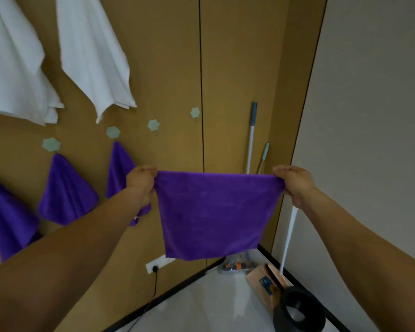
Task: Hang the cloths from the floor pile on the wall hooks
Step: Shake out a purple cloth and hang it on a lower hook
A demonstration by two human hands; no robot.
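- We hold one purple cloth [213, 212] spread flat in front of us, stretched by its two top corners, its lower edge hanging free above the floor [201, 305].
- Our left hand [140, 182] pinches the top left corner, fingers curled tight round the bunched fabric.
- Our right hand [294, 184] grips the top right corner the same way; a white strip [289, 236] dangles below it.
- The cloth hangs in the air before the wooden wall [237, 68]; we cannot tell whether it touches it.
- Two bare hexagonal hooks [153, 125] sit on the wall above the cloth, up and to its left.
- Three more purple cloths [67, 195] hang to the left, one partly behind our left forearm.
- Two white towels [94, 56] hang higher up.
- Two mop handles [250, 137] lean in the corner behind the cloth.
- A wall socket [158, 263] with a black plug sits low on the wall.
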